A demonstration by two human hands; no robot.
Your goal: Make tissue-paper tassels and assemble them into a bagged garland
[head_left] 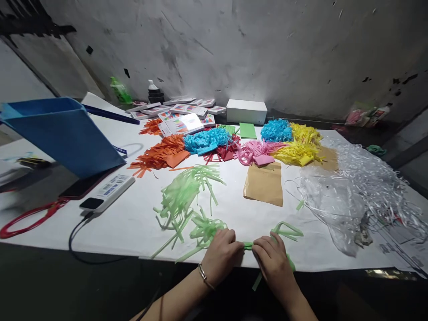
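Observation:
At the table's front edge, my left hand (223,253) is closed on one part of a bunch of green paper strips (248,245). My right hand (272,256) grips the same bunch a short way to the right, with a narrow green piece showing between the two hands. Fringed ends spread out beyond my left hand, and a few strips stick out past my right hand, some hanging over the edge. A larger pale green fringe pile (182,189) lies on the white table behind my left hand.
Fringe bundles in orange (163,154), blue (205,139), pink (256,151) and yellow (297,153) line the back. A brown paper piece (264,185) lies mid-table, clear plastic (334,196) at right. Left are a blue box (67,133), white device (109,192) and red cord (30,218).

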